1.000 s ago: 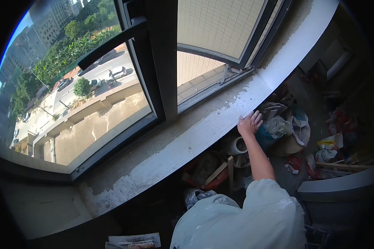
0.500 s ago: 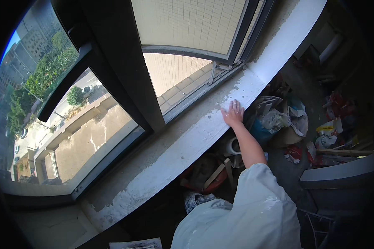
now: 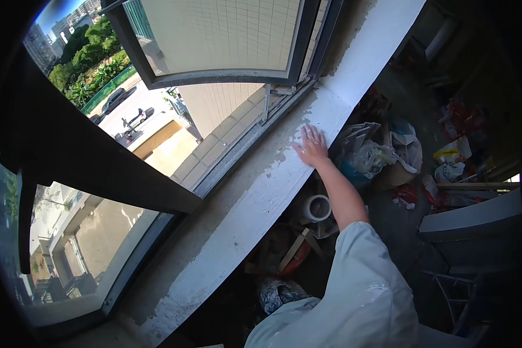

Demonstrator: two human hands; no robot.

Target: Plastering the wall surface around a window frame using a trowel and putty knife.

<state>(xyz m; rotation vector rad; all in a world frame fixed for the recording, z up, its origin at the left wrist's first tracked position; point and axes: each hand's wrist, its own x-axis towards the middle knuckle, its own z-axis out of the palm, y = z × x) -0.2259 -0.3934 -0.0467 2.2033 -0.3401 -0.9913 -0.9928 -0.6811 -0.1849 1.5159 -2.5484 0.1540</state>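
My right hand [image 3: 311, 148] rests palm down on the white, patchily coated window sill [image 3: 255, 214], with its fingers apart and nothing held in them. It lies near the sill's inner edge, just below the open window pane [image 3: 226, 40] and its metal stay [image 3: 267, 104]. At the left, the dark window frame [image 3: 81, 162] carries a long black handle [image 3: 25, 232]. My left hand is out of view.
Below the sill lie bags of debris [image 3: 365, 156], a white round bucket [image 3: 316, 206], wooden offcuts [image 3: 293, 249], red and yellow packaging [image 3: 451, 152] and a metal rack [image 3: 452, 301]. Outside are a street, trees [image 3: 87, 52], parked vehicles and buildings far below.
My right hand has moved up and leftward from the sill's edge onto its surface. The view has shifted, showing more of the open window and sliding the dark frame leftward.
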